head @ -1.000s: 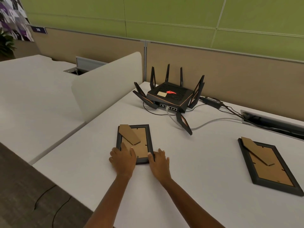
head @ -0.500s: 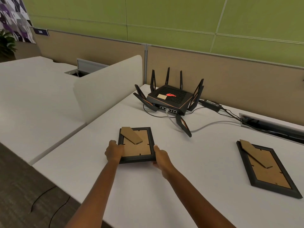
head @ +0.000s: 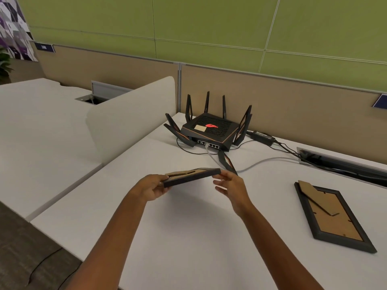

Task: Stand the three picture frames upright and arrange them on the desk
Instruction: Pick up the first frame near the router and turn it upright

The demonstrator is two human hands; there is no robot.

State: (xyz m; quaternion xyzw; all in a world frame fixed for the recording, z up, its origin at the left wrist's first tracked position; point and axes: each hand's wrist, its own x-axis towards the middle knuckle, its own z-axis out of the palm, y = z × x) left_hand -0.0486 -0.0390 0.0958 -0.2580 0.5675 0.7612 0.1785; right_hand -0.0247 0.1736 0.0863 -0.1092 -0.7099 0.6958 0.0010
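A small black picture frame (head: 191, 177) with a brown cardboard back hangs above the white desk (head: 188, 237), nearly edge-on to me, back side up. My left hand (head: 151, 188) grips its left end. My right hand (head: 230, 185) touches its right end with the fingers spread. A larger black frame (head: 333, 216) lies face down at the right, its cardboard stand folded flat. Only two frames are in view.
A black router (head: 209, 130) with upright antennas stands at the back, one antenna (head: 227, 162) reaching toward my hands. Cables (head: 261, 161) run right to a power brick (head: 262, 136) and a cable slot (head: 339, 162). A white divider panel (head: 129, 120) borders the desk on the left.
Both hands slid from the frame's near edge to its two sides, then lifted it off the desk and tilted it almost level with my line of sight. The right frame has not moved.
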